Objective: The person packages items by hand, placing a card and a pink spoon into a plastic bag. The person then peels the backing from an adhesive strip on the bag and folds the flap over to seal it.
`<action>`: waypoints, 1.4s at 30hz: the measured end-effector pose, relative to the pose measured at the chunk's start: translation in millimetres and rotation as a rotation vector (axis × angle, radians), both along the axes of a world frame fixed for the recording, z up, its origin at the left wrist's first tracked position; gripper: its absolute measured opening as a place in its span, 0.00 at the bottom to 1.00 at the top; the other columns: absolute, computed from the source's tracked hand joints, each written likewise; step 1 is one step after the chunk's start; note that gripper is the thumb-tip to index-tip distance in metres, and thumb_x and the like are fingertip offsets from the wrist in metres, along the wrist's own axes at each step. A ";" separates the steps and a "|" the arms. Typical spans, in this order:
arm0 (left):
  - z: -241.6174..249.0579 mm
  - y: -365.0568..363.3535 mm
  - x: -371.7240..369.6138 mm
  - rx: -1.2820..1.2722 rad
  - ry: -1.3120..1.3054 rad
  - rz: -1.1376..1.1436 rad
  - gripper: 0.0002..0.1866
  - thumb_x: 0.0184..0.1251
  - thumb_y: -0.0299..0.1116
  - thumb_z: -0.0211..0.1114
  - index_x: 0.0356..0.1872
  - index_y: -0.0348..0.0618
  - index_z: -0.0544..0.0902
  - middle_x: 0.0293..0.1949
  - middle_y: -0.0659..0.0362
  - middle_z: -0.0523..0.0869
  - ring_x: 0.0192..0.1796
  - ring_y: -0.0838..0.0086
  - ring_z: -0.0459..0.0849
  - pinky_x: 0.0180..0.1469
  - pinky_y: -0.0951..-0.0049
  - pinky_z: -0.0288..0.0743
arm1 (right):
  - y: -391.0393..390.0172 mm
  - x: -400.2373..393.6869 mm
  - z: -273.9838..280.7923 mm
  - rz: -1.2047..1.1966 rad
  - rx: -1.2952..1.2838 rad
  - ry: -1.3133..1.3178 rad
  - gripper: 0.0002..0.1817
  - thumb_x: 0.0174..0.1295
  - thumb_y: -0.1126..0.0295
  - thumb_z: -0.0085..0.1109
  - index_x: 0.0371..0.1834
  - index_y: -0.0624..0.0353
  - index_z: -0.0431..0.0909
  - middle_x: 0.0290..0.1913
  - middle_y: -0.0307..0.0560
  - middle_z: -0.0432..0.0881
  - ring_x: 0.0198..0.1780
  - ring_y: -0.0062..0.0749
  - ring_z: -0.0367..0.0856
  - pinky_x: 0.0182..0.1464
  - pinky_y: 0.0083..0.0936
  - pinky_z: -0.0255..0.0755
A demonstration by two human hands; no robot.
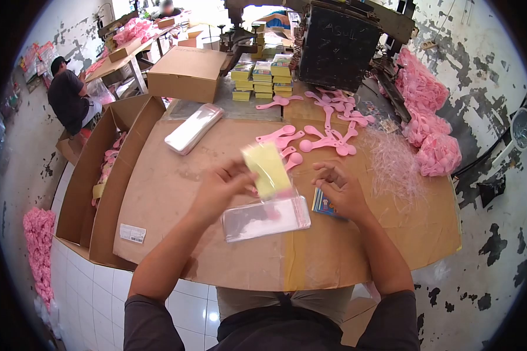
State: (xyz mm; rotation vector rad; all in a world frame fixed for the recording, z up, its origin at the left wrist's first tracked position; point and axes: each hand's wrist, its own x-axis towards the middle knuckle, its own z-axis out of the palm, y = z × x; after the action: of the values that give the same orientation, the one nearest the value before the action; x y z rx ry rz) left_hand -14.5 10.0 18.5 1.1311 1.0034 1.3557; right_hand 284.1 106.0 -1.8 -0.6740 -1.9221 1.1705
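Between the thumb and fingers of my left hand is a yellow card in a clear bag, held tilted above the table. Below it lies a stack of clear plastic bags. My right hand is bent over a small stack of blue printed cards, its fingers curled and partly apart; nothing shows between them. Pink spoons lie in a loose pile beyond both hands. Another pack of clear bags rests at the upper left of the cardboard-covered table.
Stacks of yellow cards and a closed carton stand at the back, beside a dark machine box. An open carton is on the left. Pink bundles hang on the right. A person sits at far left.
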 end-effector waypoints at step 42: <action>-28.8 -0.9 26.0 0.444 0.834 0.130 0.06 0.59 0.25 0.70 0.35 0.40 0.82 0.35 0.54 0.87 0.40 0.63 0.87 0.46 0.64 0.81 | -7.2 17.4 9.3 0.051 -0.162 -0.080 0.10 0.64 0.74 0.72 0.46 0.64 0.83 0.39 0.43 0.84 0.44 0.24 0.83 0.48 0.25 0.77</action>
State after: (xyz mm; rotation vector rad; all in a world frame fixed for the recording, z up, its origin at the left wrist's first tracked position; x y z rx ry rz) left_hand 11.5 9.1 -10.3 2.0946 1.4065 1.2456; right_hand 301.5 98.8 7.5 -0.7721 -1.9346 1.3610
